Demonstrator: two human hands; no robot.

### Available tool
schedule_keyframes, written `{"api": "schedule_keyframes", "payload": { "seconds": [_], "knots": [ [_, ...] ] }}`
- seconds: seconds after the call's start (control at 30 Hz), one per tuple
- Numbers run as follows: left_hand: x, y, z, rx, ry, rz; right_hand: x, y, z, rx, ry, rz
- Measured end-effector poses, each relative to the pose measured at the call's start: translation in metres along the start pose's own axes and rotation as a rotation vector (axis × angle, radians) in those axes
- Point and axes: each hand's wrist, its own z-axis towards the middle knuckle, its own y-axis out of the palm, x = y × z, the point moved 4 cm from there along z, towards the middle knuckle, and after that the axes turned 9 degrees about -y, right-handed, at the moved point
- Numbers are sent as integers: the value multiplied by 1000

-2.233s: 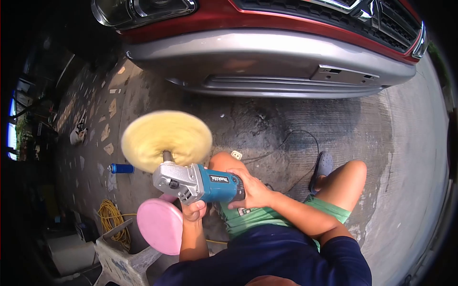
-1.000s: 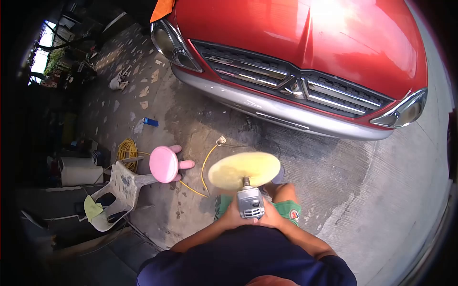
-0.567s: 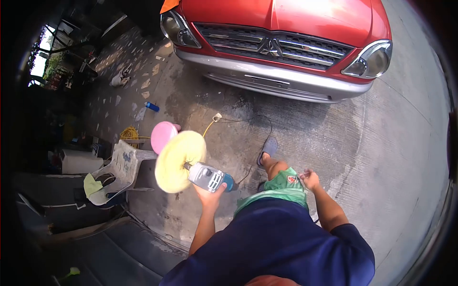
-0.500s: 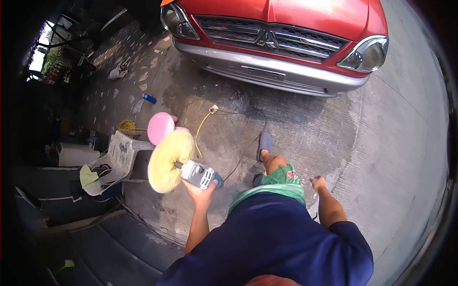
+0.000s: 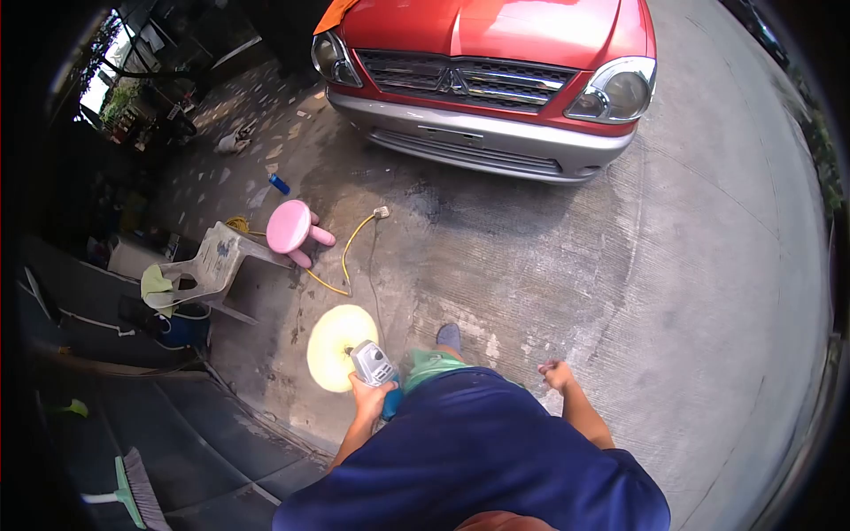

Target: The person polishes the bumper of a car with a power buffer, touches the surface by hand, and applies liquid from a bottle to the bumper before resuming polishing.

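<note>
My left hand (image 5: 368, 396) is wrapped round the body of a grey and blue electric polisher (image 5: 374, 361), low on the left of my body. A round, fluffy yellow pad (image 5: 329, 356) is on the polisher's front, held up off the concrete. My right hand (image 5: 556, 375) hangs out to the right, its fingers curled in, with nothing visible in it. From near the polisher a dark cord (image 5: 376, 265) runs over the floor to a white socket outlet (image 5: 382, 212) on a yellow extension cord (image 5: 356, 239).
A red car (image 5: 496, 26) with a silver bumper (image 5: 478, 155) stands ahead. To the left are a pink stool (image 5: 289, 226), a worn plastic chair (image 5: 221, 257) with a yellow-green cloth (image 5: 157, 285), and a blue bottle (image 5: 279, 184). A broom (image 5: 133, 491) lies at lower left.
My view has turned and moved, and the car sits further left. The polisher has come down and nearer to my body, still in my left hand. A broom has come into view.
</note>
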Motion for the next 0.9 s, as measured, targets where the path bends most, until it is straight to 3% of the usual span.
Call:
{"api": "schedule_keyframes", "payload": {
  "seconds": [0.07,0.1,0.17,0.27,0.37,0.43,0.53,0.73,0.8,0.9],
  "knots": [
    [-26,27,-16,-24,36,172,13,-25,8,63,-249,-102],
    [-37,46,-24,-63,90,232,14,-51,-2,116,-279,-56],
    [-63,69,-42,-141,186,390,24,-91,-45,208,-308,58],
    [-84,93,-66,-207,114,625,120,-141,-104,462,-204,365],
    [-73,103,-100,-262,127,734,262,-151,-193,729,214,619],
    [-62,108,-123,-276,140,779,370,-123,-262,814,514,801],
    [-80,112,-129,-299,203,822,464,-70,-362,749,957,688],
    [-90,115,-124,-333,138,885,518,58,-383,621,877,852],
    [-116,115,-90,-474,115,790,521,89,-343,369,669,862],
    [-96,119,-114,-610,101,682,403,42,-301,367,593,749]
  ]
}}
